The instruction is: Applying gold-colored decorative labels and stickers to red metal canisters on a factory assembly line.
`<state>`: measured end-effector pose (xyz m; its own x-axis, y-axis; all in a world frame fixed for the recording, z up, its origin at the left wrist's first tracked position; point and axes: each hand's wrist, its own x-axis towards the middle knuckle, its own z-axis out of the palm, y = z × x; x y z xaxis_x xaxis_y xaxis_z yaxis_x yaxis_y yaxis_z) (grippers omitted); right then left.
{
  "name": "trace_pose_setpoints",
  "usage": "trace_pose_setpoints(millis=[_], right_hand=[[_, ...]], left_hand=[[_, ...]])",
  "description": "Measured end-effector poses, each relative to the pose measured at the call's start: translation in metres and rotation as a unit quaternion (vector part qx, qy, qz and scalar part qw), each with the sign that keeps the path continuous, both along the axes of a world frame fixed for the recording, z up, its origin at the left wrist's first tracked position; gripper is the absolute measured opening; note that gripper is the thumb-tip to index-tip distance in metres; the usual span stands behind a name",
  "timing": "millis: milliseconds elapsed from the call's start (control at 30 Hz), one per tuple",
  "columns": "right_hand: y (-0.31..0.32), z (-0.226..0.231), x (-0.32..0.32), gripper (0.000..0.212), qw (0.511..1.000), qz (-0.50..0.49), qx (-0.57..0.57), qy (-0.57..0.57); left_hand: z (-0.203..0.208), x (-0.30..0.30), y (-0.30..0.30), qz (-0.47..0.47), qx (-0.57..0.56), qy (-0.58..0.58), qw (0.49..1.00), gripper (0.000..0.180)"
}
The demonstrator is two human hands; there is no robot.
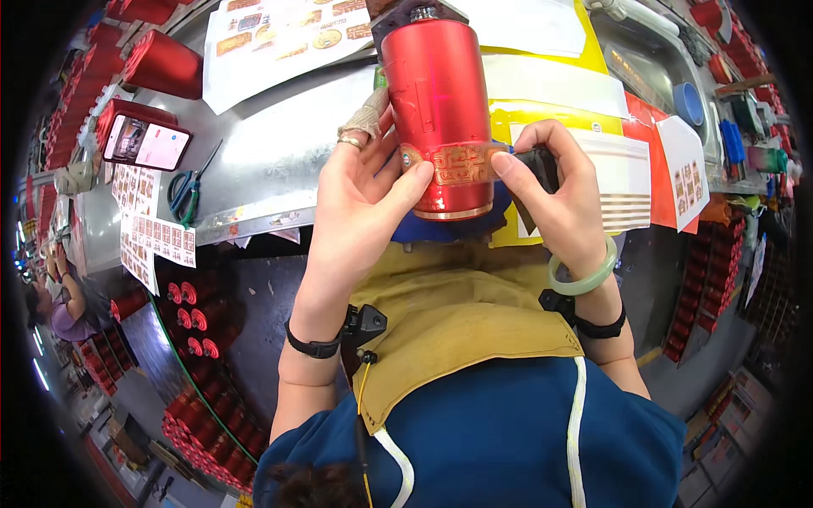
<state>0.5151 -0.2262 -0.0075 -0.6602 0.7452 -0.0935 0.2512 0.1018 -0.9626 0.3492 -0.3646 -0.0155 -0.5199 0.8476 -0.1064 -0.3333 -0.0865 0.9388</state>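
Note:
A shiny red metal bottle (436, 89) with a threaded neck stands in front of me, its base toward me. Around its lower part runs a gold patterned sticker band (461, 163). My left hand (364, 182) grips the bottle's left side, thumb pressed near the band's left end; one finger wears a pale fabric cover, another a ring. At the band's right end rests the thumb of my right hand (563, 190). Its curled fingers hold a black piece (539, 172), partly hidden, whose kind I cannot make out.
On the metal table (271, 144) lie scissors (190, 188), a phone (146, 141) and sticker sheets (288, 38). Yellow and white sheets (555, 80) lie right of the bottle, near a blue round container (688, 103). Several red bottles (212, 423) stand at lower left. Another person (68, 296) is far left.

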Motion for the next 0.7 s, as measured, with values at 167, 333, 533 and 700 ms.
trace_pose_setpoints(millis=[167,333,533,700], right_hand=[[-0.0001,0.0001,-0.0025,0.024,1.0,-0.005,0.021,-0.006],[0.0003,-0.0001,-0.0027,0.024,1.0,-0.001,0.022,-0.011],[0.0002,-0.0007,-0.0038,0.025,1.0,-0.002,0.018,-0.007],[0.0003,0.0004,-0.004,0.025,1.0,-0.006,-0.003,-0.016]], left_hand=[[-0.0006,-0.0035,0.0004,-0.006,-0.001,-0.016,1.0,0.07],[-0.0056,-0.0039,0.0003,0.005,0.006,-0.028,1.0,0.07],[-0.0042,-0.004,0.0007,0.001,0.008,-0.031,0.999,0.071],[-0.0051,-0.003,-0.0005,0.001,0.009,-0.024,1.0,0.072]])
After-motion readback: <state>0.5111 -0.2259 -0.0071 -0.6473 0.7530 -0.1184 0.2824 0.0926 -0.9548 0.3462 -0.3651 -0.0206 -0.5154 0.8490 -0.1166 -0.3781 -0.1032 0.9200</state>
